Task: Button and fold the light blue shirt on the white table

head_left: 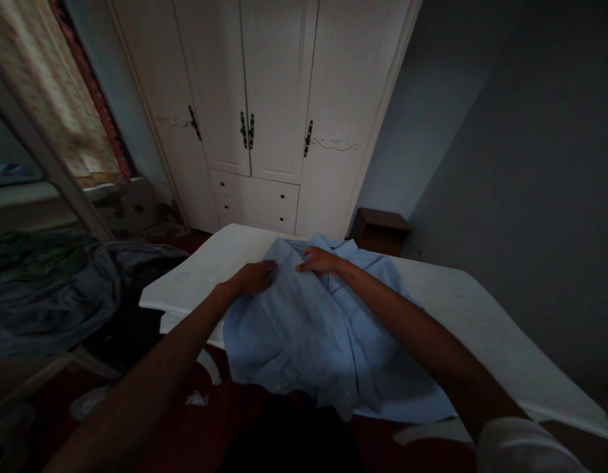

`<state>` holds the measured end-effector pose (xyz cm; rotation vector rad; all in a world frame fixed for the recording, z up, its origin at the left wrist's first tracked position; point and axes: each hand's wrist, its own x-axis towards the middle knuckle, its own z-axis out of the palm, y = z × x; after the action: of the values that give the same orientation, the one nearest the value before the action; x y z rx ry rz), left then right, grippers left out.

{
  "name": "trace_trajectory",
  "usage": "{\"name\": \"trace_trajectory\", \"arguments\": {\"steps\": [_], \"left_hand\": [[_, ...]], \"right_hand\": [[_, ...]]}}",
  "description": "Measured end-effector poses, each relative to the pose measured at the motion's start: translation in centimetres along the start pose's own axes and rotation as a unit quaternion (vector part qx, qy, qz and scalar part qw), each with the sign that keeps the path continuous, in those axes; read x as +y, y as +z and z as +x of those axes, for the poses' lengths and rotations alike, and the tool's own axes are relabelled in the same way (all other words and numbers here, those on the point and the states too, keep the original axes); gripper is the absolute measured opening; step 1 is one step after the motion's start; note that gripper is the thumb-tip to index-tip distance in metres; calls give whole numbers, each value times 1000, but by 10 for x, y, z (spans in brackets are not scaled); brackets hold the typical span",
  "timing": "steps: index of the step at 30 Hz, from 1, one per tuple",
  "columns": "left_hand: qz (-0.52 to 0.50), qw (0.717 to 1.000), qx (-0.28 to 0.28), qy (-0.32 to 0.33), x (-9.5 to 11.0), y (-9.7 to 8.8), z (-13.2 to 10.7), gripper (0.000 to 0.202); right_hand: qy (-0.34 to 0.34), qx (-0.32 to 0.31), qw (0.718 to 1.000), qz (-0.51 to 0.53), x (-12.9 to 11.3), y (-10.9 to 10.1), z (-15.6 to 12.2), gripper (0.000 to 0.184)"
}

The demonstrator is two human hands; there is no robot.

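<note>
A light blue shirt (pixel 314 328) is spread on a white table (pixel 481 315), its lower edge hanging over the near side. The left hand (pixel 252 277) is laid flat on the shirt's upper left part, and the right hand (pixel 320 261) is pressed near the collar. A white wardrobe (pixel 264 112) is seen behind, with crumpled clothes (pixel 62 289) piled at the left.

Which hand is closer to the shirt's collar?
Right. The right hand lies on the shirt just beside the collar. The left hand rests farther left, on the shirt's folded edge.
</note>
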<state>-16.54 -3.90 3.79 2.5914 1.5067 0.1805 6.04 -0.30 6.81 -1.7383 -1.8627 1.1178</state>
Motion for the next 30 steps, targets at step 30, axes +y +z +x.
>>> {"name": "trace_trajectory", "arguments": {"steps": [30], "left_hand": [[79, 989, -99, -80, 28, 13, 20, 113]], "right_hand": [[-92, 356, 930, -18, 123, 85, -280, 12]]}}
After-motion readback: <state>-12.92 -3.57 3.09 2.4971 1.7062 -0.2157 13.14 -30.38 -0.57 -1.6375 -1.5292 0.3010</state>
